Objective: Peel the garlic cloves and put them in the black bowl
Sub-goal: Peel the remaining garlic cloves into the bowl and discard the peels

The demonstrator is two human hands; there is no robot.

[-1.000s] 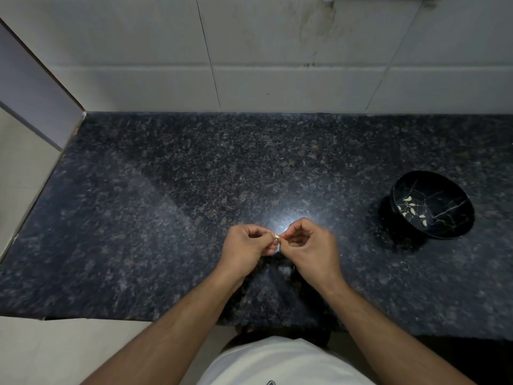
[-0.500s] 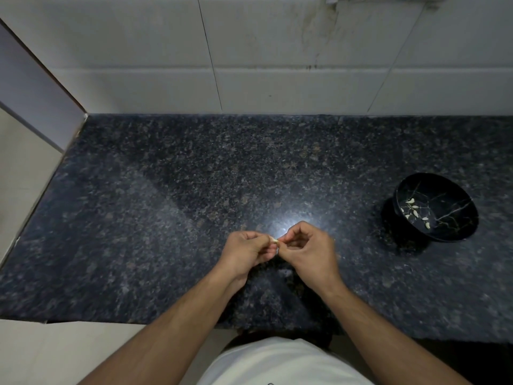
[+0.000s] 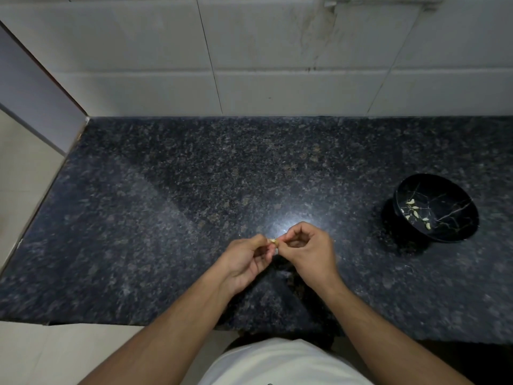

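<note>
wall: pale tiles (image 3: 277, 51), stained upper right | counter: dark speckled granite (image 3: 166, 204), bright light glare at centre | floor: beige tiles (image 3: 27, 357) left and below

A dark speckled granite counter (image 3: 194, 204) is seen spanning the middle of the frame, bounded at the top by a white tiled wall (image 3: 277, 65). A bright light reflection is noted at its centre. A black bowl (image 3: 460, 234) is stood directly on it at the right of the frame; several pale garlic cloves (image 3: 415, 213) are held inside.
</note>
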